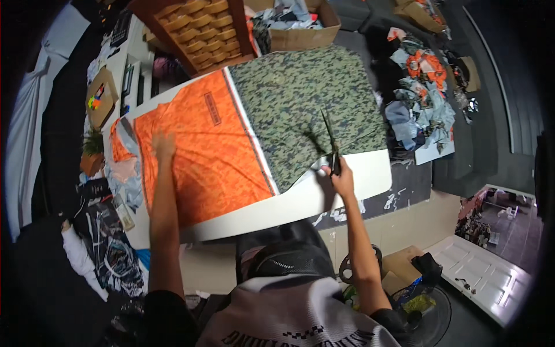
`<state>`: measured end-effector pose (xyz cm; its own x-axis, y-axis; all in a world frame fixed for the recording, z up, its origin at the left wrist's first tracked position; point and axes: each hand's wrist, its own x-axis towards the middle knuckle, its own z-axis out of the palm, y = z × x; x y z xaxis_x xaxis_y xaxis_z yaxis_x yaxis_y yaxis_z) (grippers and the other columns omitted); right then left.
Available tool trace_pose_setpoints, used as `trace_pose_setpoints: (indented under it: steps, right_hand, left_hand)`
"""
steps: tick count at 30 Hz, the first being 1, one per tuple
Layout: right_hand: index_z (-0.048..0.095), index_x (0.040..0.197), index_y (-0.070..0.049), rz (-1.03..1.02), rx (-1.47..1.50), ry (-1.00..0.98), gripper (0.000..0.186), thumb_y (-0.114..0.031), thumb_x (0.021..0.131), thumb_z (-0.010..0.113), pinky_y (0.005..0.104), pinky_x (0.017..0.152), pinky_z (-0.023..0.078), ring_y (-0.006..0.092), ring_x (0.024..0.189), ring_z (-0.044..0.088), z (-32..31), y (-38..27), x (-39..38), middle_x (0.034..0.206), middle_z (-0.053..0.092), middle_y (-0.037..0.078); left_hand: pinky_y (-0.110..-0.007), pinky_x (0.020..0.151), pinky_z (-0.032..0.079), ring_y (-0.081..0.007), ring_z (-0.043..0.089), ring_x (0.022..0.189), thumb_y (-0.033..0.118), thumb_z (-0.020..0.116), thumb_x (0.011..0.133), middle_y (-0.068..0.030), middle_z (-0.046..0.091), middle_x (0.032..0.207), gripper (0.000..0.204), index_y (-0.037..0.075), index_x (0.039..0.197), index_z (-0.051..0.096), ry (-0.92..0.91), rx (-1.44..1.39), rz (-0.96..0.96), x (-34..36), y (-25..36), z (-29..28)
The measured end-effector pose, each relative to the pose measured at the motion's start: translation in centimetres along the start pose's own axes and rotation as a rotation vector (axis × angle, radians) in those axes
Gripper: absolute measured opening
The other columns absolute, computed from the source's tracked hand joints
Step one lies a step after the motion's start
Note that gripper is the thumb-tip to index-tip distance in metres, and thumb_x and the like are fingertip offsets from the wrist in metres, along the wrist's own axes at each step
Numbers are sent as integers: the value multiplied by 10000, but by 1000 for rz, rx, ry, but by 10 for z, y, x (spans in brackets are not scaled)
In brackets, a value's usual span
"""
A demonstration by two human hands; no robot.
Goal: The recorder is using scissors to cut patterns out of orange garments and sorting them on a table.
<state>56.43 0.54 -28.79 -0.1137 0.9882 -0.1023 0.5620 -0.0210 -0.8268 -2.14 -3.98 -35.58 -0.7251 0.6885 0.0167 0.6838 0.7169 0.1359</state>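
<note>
A wide piece of fabric is spread over a white table (370, 173). Its left part is an orange camouflage panel (214, 156), its right part a green camouflage panel (300, 87), with a white and dark strip (245, 124) between them. My left hand (164, 144) lies on the orange panel near its left edge; it is slightly blurred, with its fingers stretched out. In my right hand (343, 178) is a pair of dark scissors (332, 136), blades pointing away from me over the green panel. A small whitish bit (319, 164) shows beside that hand.
A wooden chair with a woven back (199, 32) stands at the table's far side. Behind it is a cardboard box (306, 37) of fabric scraps. More scraps (422, 98) are heaped at the right. Grey and orange cloth (122, 168) lies at the table's left end.
</note>
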Motion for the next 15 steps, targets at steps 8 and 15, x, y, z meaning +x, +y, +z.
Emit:
trace_pose_setpoints:
  steps: [8, 15]
  right_hand:
    - [580, 1043, 31, -84, -188, -123, 560, -359, 705, 798, 304, 627, 434, 214, 644, 510, -19, 21, -32, 805, 620, 114]
    - [596, 869, -4, 289, 47, -670, 434, -399, 772, 744, 282, 582, 401, 147, 602, 454, -15, -43, -99, 691, 512, 41]
  left_hand:
    - [-438, 1089, 277, -388, 262, 1380, 187, 608, 804, -207, 306, 1478, 672, 85, 1423, 368, -225, -401, 794, -235, 147, -19]
    - [-456, 1104, 244, -382, 240, 1387, 346, 635, 823, -198, 229, 1515, 789, 48, 1458, 273, -154, -343, 544, -295, 110, -11]
